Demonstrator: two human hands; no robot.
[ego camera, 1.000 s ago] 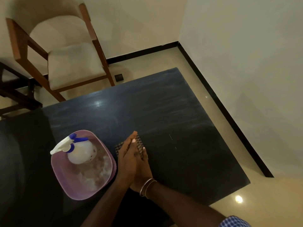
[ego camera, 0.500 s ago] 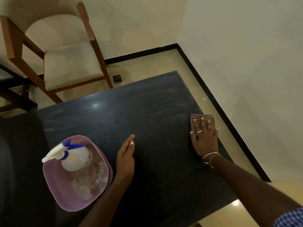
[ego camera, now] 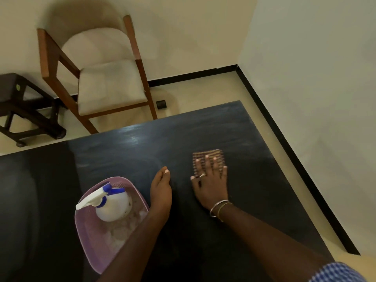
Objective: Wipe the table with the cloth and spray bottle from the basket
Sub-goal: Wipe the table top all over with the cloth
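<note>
My right hand [ego camera: 210,184] lies flat with spread, straight fingers on a folded brown checked cloth [ego camera: 209,155], pressing it onto the dark table [ego camera: 254,159] right of centre. My left hand [ego camera: 161,192] rests on its edge on the table with fingers straight together, holding nothing, just right of the pink basket [ego camera: 89,239]. The white spray bottle [ego camera: 112,206] with a blue and white trigger stands inside the basket.
A wooden chair [ego camera: 101,84] with a pale cushion stands beyond the table's far edge. A dark low stool [ego camera: 22,106] is at the far left. The table's right edge runs close to a white wall [ego camera: 315,98] with a black skirting.
My right hand slid the cloth out from the centre to the table's right edge, then back leftward toward the middle. The left hand stayed beside the basket.
</note>
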